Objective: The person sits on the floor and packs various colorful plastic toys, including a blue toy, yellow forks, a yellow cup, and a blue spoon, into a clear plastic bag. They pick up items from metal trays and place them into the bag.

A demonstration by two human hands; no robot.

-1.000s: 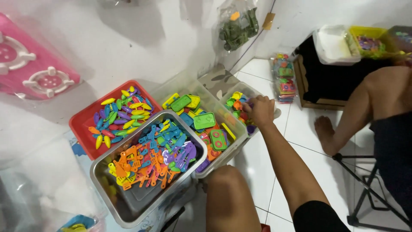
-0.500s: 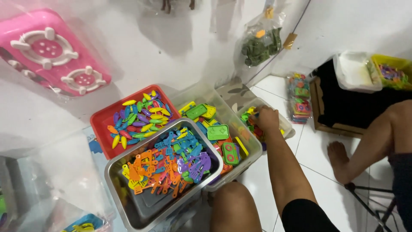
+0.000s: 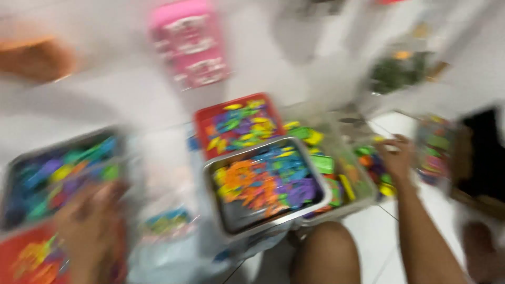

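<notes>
The whole view is smeared by motion. My right hand point(image 3: 394, 156) reaches out to a small container of colourful plastic pieces point(image 3: 374, 173) at the right, fingers curled at its far edge. Whether it holds a piece is unclear. My left hand point(image 3: 89, 221) is a blur low on the left, over a red tray point(image 3: 21, 252) and a metal tray point(image 3: 58, 173), both full of colourful pieces. In the middle a metal tray point(image 3: 273, 223) holds orange, blue and purple pieces, with a red tray point(image 3: 202, 121) behind it.
A clear box point(image 3: 363, 202) with green and yellow pieces sits between the middle tray and my right hand. A pink toy point(image 3: 189, 42) lies at the top, a bag of green things point(image 3: 400, 73) at the upper right. My knee point(image 3: 326, 252) is below.
The view has swung left, so the middle trays now sit further right. My left hand and two more trays have come into view at the left. My right hand stays at the small container.
</notes>
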